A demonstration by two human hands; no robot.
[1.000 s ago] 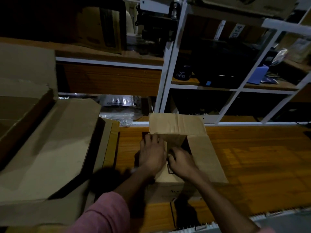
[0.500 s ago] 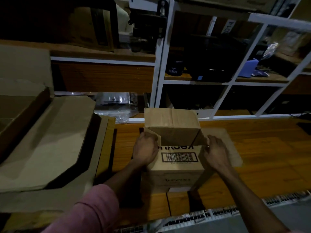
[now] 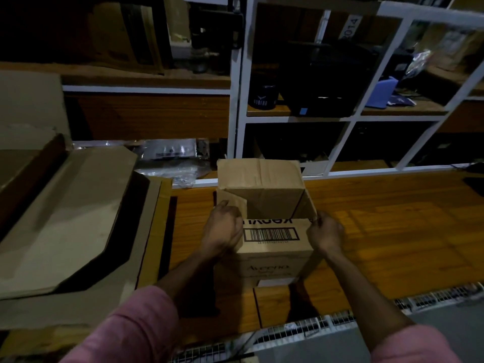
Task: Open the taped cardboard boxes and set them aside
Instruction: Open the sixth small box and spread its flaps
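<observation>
Head view: One small cardboard box (image 3: 272,247) stands on the wooden table (image 3: 379,231), directly ahead of the person and centred between the two forearms. Its top is already open: the far flap (image 3: 259,179) stands upright, and the near flap (image 3: 272,233), printed with a barcode, is folded down toward the person. The left hand (image 3: 222,229) grips the box at its left top edge, fingers curled over the cardboard. The right hand (image 3: 326,233) pinches the right top corner. Both hands are equally near the box, one on each side. The box's longer side runs left to right, across the line of the arms, so a lift with both hands appears suited to setting it aside.

Count: one box in hand; two hands on it. To the left lie large opened cardboard pieces (image 3: 68,216), overlapping, apparently two or more; the exact number cannot be determined. A white shelving frame (image 3: 237,100) stands behind the table
</observation>
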